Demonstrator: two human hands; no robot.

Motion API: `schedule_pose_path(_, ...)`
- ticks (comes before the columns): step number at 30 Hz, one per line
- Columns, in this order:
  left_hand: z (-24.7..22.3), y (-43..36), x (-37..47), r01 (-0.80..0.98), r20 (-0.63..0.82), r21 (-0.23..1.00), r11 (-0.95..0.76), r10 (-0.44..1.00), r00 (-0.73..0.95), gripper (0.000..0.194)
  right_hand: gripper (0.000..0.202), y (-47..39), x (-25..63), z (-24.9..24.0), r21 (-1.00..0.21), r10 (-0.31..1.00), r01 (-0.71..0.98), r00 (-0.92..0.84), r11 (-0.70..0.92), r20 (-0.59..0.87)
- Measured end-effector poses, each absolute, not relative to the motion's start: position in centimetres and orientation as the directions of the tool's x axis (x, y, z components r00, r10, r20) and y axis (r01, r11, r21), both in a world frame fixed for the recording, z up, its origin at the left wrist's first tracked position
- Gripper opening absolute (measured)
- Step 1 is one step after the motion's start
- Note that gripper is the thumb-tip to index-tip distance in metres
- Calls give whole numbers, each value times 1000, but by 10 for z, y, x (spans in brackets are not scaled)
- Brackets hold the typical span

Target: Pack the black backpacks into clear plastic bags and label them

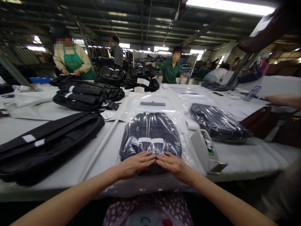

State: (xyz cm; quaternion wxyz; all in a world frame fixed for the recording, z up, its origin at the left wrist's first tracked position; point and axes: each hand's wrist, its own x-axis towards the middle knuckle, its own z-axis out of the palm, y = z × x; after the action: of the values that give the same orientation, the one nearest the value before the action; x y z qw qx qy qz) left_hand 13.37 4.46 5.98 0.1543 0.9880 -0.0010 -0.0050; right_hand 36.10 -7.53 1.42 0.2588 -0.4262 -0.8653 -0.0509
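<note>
A black backpack [152, 125] lies inside a clear plastic bag [188, 155] in front of me, with two white strips across its straps. On the near end of the bagged backpack rests my left hand [136, 164], palm down with its fingers stretched out. My right hand [174, 164] lies flat beside it, fingertips almost meeting those of the left. Neither hand grips anything. The bag's loose plastic reaches past the table's front edge toward my body.
To the left lie an unbagged black backpack [54, 141] and a stack of more backpacks [80, 94]. A second bagged backpack [217, 121] is at the right, behind a tape dispenser [205, 150]. Clear bags [162, 103] lie beyond. Co-workers stand across the table [103, 161].
</note>
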Motion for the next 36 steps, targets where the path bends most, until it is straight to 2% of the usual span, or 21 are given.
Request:
schedule_pose_path(4, 34, 44, 123, -33, -22, 233, -972, -39, 999, 63, 44, -79, 378, -22, -126, 667, 727, -528, 675, 526)
schedule_pose_path(7, 19, 49, 122, -71, 37, 137, -988, -66, 997, 57, 43, -73, 380, -34, -108, 632, 713, -529, 693, 567)
schedule_pose_path(11, 5, 57, 126, -99, 156, -35, -994, -103, 982, 49, 41, -62, 377, -44, -22, 558, 724, -511, 689, 654)
schedule_pose_path(16, 10, 65, 133, -104, 163, -152, -983, -129, 978, 47, 37, -49, 381, -40, 47, 534, 737, -530, 674, 659)
schedule_pose_path(26, 14, 76, 137, -52, 108, -224, -973, -77, 991, 47, 40, -29, 385, -46, 52, 518, 747, -508, 663, 688)
schedule_pose_path(29, 16, 70, 132, -123, 73, -233, -965, -144, 987, 47, 40, -30, 383, -44, 50, 518, 750, -502, 659, 693)
schedule_pose_path(33, 17, 67, 132, -183, 47, -209, -961, -196, 979, 46, 41, -55, 381, -27, 9, 621, 767, -527, 642, 581)
schedule_pose_path(36, 17, 67, 133, -190, 44, -171, -967, -200, 979, 46, 53, -98, 377, -19, -16, 707, 800, -521, 600, 479)
